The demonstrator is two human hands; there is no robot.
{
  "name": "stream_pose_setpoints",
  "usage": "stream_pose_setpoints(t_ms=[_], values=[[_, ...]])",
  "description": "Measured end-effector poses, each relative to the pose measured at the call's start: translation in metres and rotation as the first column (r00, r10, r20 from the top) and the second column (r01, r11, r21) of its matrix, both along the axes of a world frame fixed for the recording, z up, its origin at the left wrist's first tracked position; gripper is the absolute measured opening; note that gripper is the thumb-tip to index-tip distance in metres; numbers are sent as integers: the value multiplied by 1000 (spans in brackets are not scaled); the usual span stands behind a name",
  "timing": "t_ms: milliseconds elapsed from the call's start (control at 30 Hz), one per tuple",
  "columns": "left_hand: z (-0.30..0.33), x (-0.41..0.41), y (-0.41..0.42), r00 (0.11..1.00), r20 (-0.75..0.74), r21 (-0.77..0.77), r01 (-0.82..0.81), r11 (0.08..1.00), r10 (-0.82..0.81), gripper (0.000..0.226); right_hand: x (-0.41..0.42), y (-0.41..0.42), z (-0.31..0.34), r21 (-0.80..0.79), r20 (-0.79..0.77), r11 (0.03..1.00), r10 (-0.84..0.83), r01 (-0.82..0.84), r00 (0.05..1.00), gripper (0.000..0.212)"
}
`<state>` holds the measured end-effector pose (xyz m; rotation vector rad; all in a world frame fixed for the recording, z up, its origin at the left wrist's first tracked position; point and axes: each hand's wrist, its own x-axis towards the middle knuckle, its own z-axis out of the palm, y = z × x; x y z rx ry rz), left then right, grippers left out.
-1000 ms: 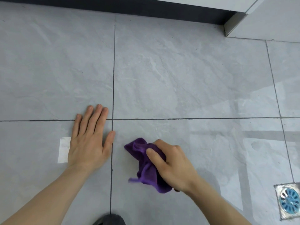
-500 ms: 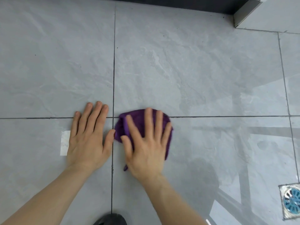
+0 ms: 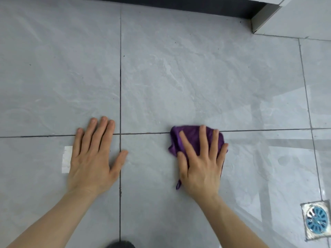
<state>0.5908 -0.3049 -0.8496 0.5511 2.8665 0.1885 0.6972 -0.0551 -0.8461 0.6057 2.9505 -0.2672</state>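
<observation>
Wipe step — cloth [image 3: 193,138] is pressed flat by right hand [image 3: 202,161]; left hand [image 3: 91,158] is splayed on tile [image 3: 197,77]. Steady pressure needed next.

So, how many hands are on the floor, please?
2. The left hand lies flat on the floor tile beside a white patch; the right hand presses flat on the purple cloth.

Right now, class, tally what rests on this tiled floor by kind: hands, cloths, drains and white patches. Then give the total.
Hands: 2, left hand and right hand
Purple cloth: 1
Floor drain: 1
White patch: 1
Total: 5
</observation>
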Motion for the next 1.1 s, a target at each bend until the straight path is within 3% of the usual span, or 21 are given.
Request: stream_pose_setpoints(t_ms=[200, 433, 667, 833, 933, 1100], values=[[-2, 2, 1, 1000, -17, 17, -5, 1000, 5, 77, -76, -3, -5, -5, -62, 980, -201, 201, 978, 51], [-2, 2, 0, 999, -37, 59, 8, 998, -6, 71, -77, -98, 6, -96, -28, 967, 234, -236, 972, 50], [-1, 0, -2, 1000, 0, 62, 11, 998, -11, 77, 11, -89, 8, -132, 63, 916, 389, -379, 919, 49], [0, 0, -2, 1000, 11, 62, 15, 998, -16, 79, 17, -81, 12, -155, 66, 894, 434, -421, 898, 53], [1, -1, -4, 1000, 28, 126, 10, 992, -13, 78, 19, -70, 19, -197, 0, 907, 381, -374, 925, 66], [21, 0, 2, 999, 33, 279, 7, 960, -17, 74, 13, -38, 35, -218, -18, 947, 238, -236, 971, 108]])
